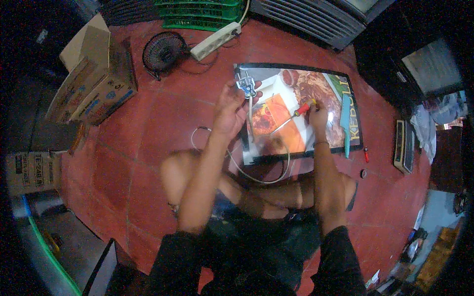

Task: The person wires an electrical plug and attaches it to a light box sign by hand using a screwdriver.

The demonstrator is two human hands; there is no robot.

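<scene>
The opened plug [246,85] sits just above the middle of the frame, upright with its long axis running top to bottom, and its white cord [256,172] drops from its lower end and loops toward the person's lap. The left hand [231,106] has its grip closed on the plug, fingers wrapped around its lower body.

The screwdriver [292,116], with a red and yellow handle, lies on a slant to the right of the plug: handle up right, thin shaft pointing down left toward the cord. The right hand [318,117] has its grip closed on the handle.

Both hands work over a printed poster [296,143] with a dark border, spread on the red tiled floor [148,128]. A pale blue knife [344,123] lies along the poster's right side, and a small red tool [366,154] rests on the tiles just past it.

At upper left stand a cardboard box [94,79] and a small black fan [162,51]; a white power strip [216,41] lies at the top centre. Nothing lies between the plug and the screwdriver tip.
</scene>
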